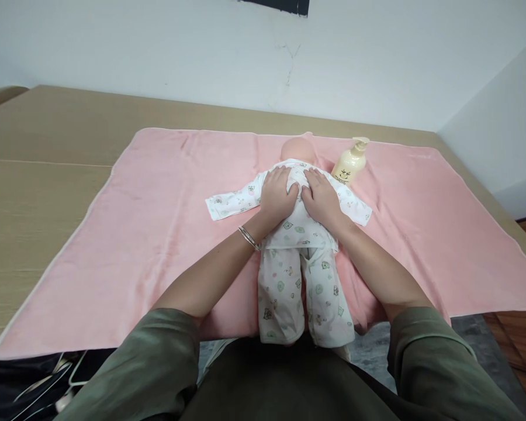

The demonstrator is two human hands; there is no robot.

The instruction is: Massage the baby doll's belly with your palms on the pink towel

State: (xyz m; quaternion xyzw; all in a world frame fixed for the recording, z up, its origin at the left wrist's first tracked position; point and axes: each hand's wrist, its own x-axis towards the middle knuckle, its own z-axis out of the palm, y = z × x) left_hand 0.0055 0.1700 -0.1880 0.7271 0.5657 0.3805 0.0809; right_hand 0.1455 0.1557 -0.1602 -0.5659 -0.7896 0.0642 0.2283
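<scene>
Pink blanket (170, 216) likely cushions clothed doll (301, 238); left hand (279, 196), right hand (321, 196) spread flat on shirt (298, 219), gripping nothing, perhaps steadying it; pump bottle (349, 164) nearby, presumably handy.

Green sleeves (144, 356) (silvery bracelet (249, 238) too)

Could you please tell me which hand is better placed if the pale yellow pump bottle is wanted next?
Probably the right hand: it rests on the doll in white printed clothes, on the side nearer the pale yellow pump bottle; the left hand rests on the farther side.
</scene>
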